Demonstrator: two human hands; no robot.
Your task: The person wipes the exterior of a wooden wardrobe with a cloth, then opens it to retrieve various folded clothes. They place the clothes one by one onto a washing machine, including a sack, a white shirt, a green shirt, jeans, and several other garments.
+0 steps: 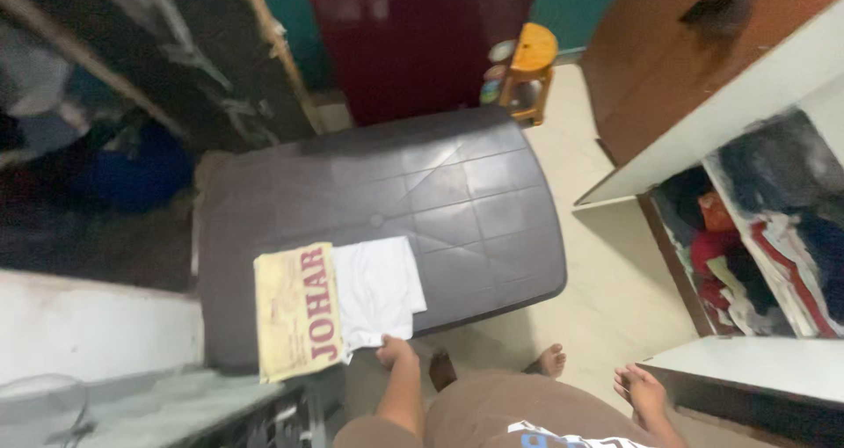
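A dark brown plastic table (pixel 457 193) stands in front of me. On its near left corner lies a folded white cloth (pixel 378 285), and beside it a flat yellow bag with red lettering (pixel 294 312) overhangs the edge. My left hand (pixel 393 351) is at the near edge of the white cloth, fingers closed on its hem. Over by the wardrobe door on the right, my right hand (pixel 642 391) hangs low with fingers spread and nothing in it. My bare feet (pixel 549 360) show on the pale floor below the table.
An open wardrobe (pixel 756 228) with stacked folded clothes stands at the right, its white door (pixel 765 364) swung out near my right hand. A maroon fridge (pixel 413 35) and a yellow stool (pixel 532 61) are beyond the table. Dark shelving (pixel 132 105) fills the left.
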